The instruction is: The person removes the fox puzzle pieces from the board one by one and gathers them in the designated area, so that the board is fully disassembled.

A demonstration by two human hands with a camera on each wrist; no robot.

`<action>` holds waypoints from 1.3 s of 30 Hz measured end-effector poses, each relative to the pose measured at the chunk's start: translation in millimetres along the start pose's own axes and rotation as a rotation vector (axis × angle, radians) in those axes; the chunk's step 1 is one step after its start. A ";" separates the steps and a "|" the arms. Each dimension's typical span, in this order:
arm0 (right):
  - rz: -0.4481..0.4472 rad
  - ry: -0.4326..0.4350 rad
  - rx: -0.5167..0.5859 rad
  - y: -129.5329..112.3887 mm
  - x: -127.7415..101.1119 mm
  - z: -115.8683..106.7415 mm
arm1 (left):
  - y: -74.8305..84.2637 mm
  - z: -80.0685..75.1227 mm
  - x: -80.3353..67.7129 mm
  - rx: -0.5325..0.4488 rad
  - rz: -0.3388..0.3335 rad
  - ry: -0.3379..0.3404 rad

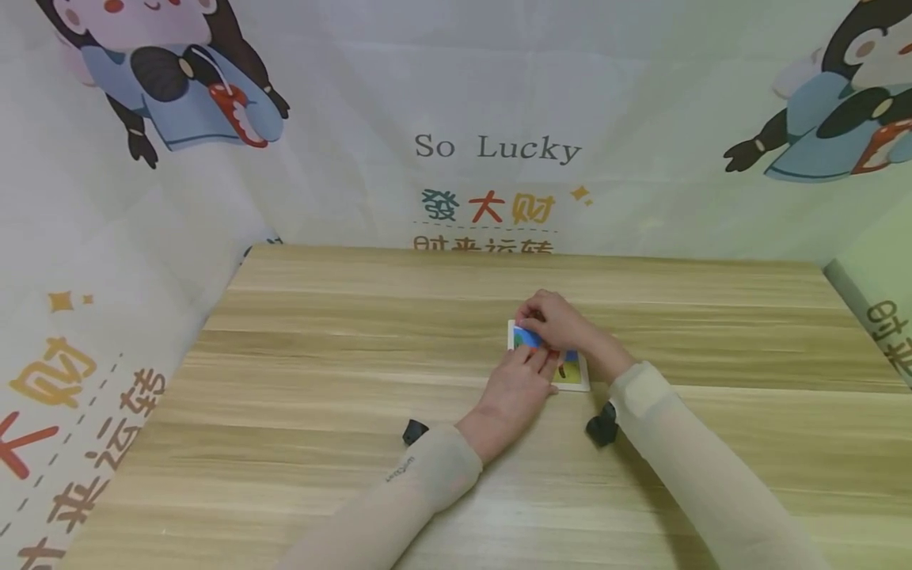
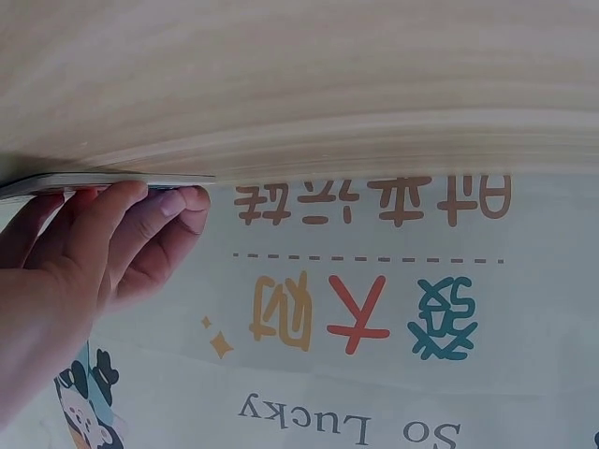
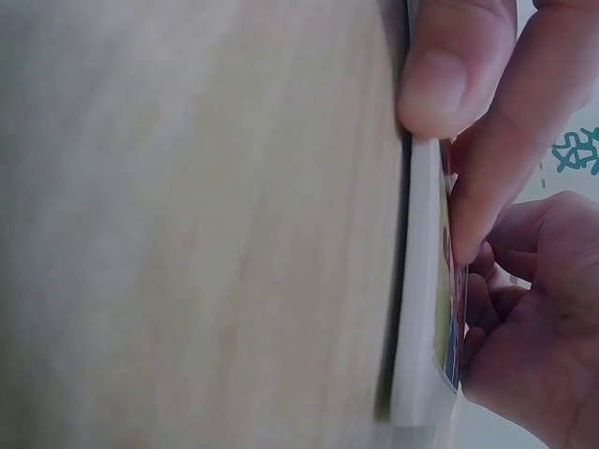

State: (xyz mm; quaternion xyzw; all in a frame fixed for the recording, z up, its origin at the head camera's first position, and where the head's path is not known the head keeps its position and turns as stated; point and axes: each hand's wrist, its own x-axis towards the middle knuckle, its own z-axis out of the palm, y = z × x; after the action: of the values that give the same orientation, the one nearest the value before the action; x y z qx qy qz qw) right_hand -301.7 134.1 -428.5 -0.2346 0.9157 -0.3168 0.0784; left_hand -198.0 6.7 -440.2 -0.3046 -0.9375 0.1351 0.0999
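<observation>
A small picture board (image 1: 574,386) with a white border and a blue, green and yellow picture lies flat on the table. My left hand (image 1: 516,388) rests on its front left part, fingers extended across the picture. In the right wrist view the left thumb (image 3: 435,84) bears on the board's white edge (image 3: 426,281). My right hand (image 1: 559,321) bends over the far left corner. Its thumb and fingers pinch what looks like a blue puzzle piece (image 1: 526,336); the hand partly hides it. In the left wrist view, fingertips (image 2: 192,198) meet at the board's rim.
A black block (image 1: 415,432) shows beside the left sleeve and another black block (image 1: 602,425) beside the right sleeve; whether they are worn or lie on the table I cannot tell. Beyond the wooden table (image 1: 321,317) hangs a printed white cloth (image 1: 342,158).
</observation>
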 end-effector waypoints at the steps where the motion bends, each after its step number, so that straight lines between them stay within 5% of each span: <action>1: -0.004 0.000 -0.005 0.0 -0.4 -0.5 | 0.3 -0.2 0.3 -0.004 -0.001 0.002; 16: -0.042 -0.053 0.012 -4.0 -4.2 -7.1 | -1.2 -3.4 -0.2 -0.023 -0.016 0.050; 24: -0.029 0.010 0.148 3.0 -16.4 -10.8 | 1.5 -1.2 -1.4 -0.033 -0.015 0.067; 33: -0.088 0.004 0.028 -3.6 -20.9 -9.0 | 0.7 -0.5 -2.5 -0.077 -0.019 0.035; 39: -0.001 -0.013 0.212 1.9 -16.3 -7.9 | -1.3 0.1 -0.5 -0.123 -0.023 -0.015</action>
State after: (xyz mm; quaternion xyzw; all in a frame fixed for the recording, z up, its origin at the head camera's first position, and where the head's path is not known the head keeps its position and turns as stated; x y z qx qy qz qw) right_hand -290.4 147.5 -423.5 -0.2273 0.8765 -0.4103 0.1087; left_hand -198.3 5.3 -439.9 -0.2981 -0.9483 0.0784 0.0754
